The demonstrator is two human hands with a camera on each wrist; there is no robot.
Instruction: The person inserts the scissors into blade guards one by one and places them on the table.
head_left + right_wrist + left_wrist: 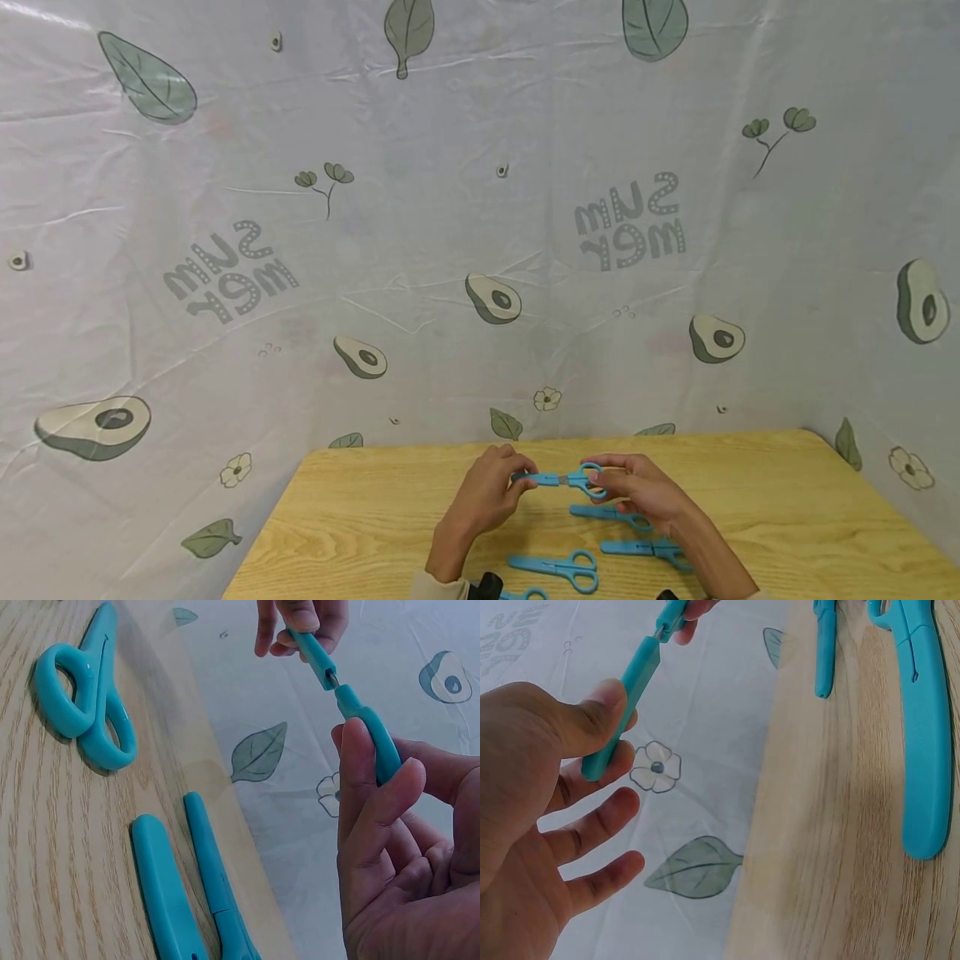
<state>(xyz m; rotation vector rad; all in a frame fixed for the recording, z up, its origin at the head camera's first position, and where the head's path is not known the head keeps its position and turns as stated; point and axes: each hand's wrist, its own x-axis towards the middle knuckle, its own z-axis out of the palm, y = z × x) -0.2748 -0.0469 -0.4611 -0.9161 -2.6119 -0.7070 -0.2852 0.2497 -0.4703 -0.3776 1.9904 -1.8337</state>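
Above the table, my left hand (pixel 483 493) pinches a blue blade cover (pixel 547 479) between thumb and index finger; in the left wrist view the other fingers are spread. My right hand (pixel 651 493) holds the blue handles of a pair of scissors (pixel 367 720) between thumb and fingers. Cover and handles are in line, with a short stretch of metal blade showing between them. Most of the blade is hidden inside the cover (pixel 315 658). Below the right hand lie two more blue covered scissors, one farther back (pixel 600 511) and one nearer (pixel 628 547).
Another pair of blue scissors (pixel 551 567) lies in front on the wooden table (pixel 360 517). One more handle (pixel 534 594) shows at the bottom edge, partly cut off. A pale printed sheet (pixel 450 225) hangs behind the table.
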